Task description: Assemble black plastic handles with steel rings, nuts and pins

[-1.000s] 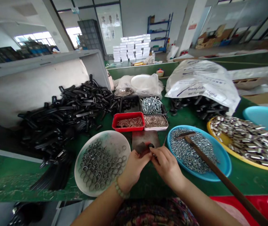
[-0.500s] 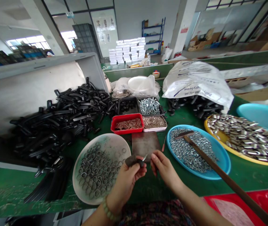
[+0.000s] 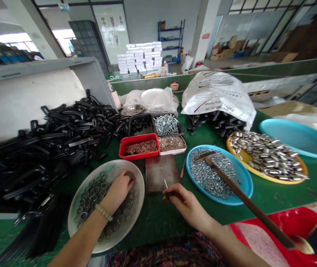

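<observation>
My left hand (image 3: 121, 189) reaches into the white round tray (image 3: 73, 207) of metal rings (image 3: 94, 193). Its fingers are bent together near the tray's right side, around something I cannot make out. Over the green table, just in front of the dark metal plate (image 3: 162, 172), my right hand (image 3: 182, 202) is closed on a small dark part (image 3: 169, 194), with a thin metal pin (image 3: 165, 183) standing up by the fingertips. Right of it lies a blue tray (image 3: 248, 181) of small metal parts, with a hammer (image 3: 238, 189) resting across it.
Black parts (image 3: 72, 129) are heaped at the left. Behind the plate stand a red box (image 3: 138, 157) of small pins, a white box (image 3: 184, 149) and a box of screws (image 3: 166, 125). A yellow tray (image 3: 247, 167) of metal sleeves is at the right, above a red tray (image 3: 261, 222).
My left hand has left the spot beside my right hand and moved into the ring tray. The dark part now shows in my right hand. The view has shifted to the right.
</observation>
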A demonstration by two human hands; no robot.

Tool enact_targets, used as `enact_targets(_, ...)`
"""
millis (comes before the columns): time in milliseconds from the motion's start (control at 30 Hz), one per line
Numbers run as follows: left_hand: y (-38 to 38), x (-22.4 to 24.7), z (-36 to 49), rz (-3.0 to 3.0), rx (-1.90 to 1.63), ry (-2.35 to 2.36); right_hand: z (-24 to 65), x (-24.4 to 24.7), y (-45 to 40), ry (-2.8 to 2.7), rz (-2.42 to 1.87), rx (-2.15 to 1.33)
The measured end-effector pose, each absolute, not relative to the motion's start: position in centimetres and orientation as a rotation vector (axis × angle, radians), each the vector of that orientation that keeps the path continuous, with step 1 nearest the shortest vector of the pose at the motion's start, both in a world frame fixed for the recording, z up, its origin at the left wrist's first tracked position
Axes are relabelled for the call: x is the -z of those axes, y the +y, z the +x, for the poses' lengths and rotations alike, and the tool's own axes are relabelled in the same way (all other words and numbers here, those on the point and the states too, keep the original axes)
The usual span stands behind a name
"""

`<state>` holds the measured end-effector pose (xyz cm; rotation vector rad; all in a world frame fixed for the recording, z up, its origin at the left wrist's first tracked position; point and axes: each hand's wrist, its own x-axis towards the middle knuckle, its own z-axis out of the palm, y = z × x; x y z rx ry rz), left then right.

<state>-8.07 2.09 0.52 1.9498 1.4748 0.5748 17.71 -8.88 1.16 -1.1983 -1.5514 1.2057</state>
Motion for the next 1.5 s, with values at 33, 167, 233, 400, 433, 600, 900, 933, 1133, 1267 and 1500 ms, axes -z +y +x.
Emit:
enact_targets(33, 1.7, -1.0, -7.4, 1.86, -0.569, 1.455, 17.8, -1.5, -9.1, -1.661, -1.17, -1.168)
enact_targets(167, -1.1, -3.2, -3.6, 1.363, -0.6, 1.201, 17.9, -2.8, -9.4, -2.047, -1.005, -1.016)
enact_targets(233, -2.2, -4.0, -1.5, 1.214, -0.613, 1.089, 18.4, -3.1, -9.0, -2.047, -1.006, -0.927)
enact_targets(400, -1.6, -5.2, 4.1, 1.367, -0.482, 0.888, 22.2, -2.0, -9.2, -1.867, -1.134, -0.759)
enact_targets(433, -1.0, -5.2, 5.5, 1.444, -0.46, 0.845, 23.3, -1.6, -9.6, -1.797, -1.177, -0.729)
enact_targets(600, 0.6, -3.3, 14.0, 2.072, -0.418, 0.859, 28.7, -0.3, -11.7, -1.24, -1.37, -0.686)
enact_targets(900, -0.1, -1.3, 19.5, 2.326, -0.158, 0.865, 29.6, -0.1, -12.6, -1.086, -1.421, -0.791)
enact_targets(933, 0.1, -1.6, 18.8, 2.317, -0.173, 0.858, 29.2, -0.1, -12.5, -1.097, -1.411, -0.812)
enact_targets(1133, 0.6, -3.4, 12.0, 1.484, -0.534, 0.836, 26.4, -0.8, -12.0, -1.263, -1.3, -0.979)
enact_targets(1267, -1.3, -2.9, 7.6, 0.728, -0.73, 0.914, 23.7, -2.1, -11.0, -1.424, -1.239, -1.127)
enact_targets(1500, -3.5, -3.0, 3.4, 0.404, -0.871, 0.818, 19.4, -3.0, -9.4, -1.537, -1.165, -1.263)
